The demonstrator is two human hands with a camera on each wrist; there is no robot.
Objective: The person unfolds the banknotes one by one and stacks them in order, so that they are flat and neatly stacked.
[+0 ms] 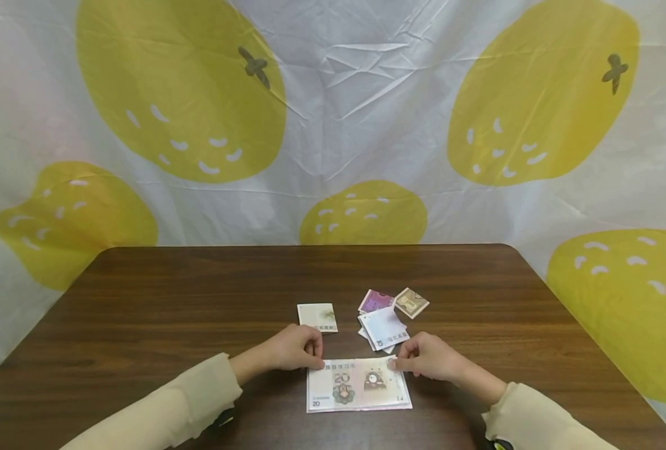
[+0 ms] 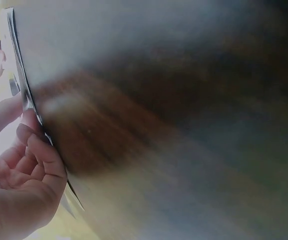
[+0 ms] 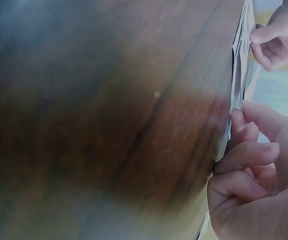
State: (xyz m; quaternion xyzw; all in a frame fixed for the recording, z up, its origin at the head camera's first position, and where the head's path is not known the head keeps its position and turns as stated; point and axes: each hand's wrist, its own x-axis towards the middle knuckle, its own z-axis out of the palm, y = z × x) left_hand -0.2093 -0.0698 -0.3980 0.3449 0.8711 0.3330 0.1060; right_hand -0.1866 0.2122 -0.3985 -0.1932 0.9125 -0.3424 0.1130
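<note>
Fingers [image 2: 46, 157] drawn together in a pinch, a person's left hand [image 1: 296, 348] and right hand [image 1: 431, 357] grip the far corners of a stack of banknotes [image 1: 361, 389]; it spans between them, long axis side to side, neither hand clearly nearer; beyond, a loose pile of notes [image 1: 385, 328] and a single pale note [image 1: 312, 314] rest on the brown table [image 1: 198, 281].

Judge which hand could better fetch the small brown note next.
Probably the right hand: the small brown note lies just beyond it; the left hand is farther. Both pinch the 20 note.
</note>
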